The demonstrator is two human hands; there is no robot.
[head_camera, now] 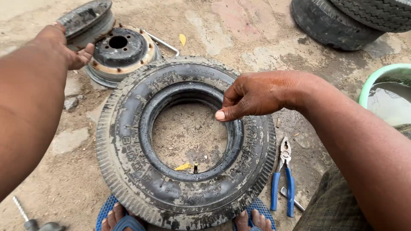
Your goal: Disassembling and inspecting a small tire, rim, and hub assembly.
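Note:
A small black tyre [128, 141] lies flat on the dirt ground, with an inner tube [233, 141] inside it and a brass valve stem [195, 166] pointing into the centre hole. My right hand [252, 94] rests on the tyre's upper right inner edge, thumb pressing at the tube. My left hand [70, 47] reaches to the upper left and touches a rusty metal wheel rim half [85, 19]. A second rim half [122, 51] with a centre hole lies just beside it, behind the tyre.
Blue-handled pliers [282, 179] and a metal tool [291, 199] lie right of the tyre. A green water basin [376, 81] sits at the right edge. Larger tyres [342, 21] are stacked top right. A screwdriver [25, 216] lies bottom left. My sandalled feet [117, 218] brace the tyre's near edge.

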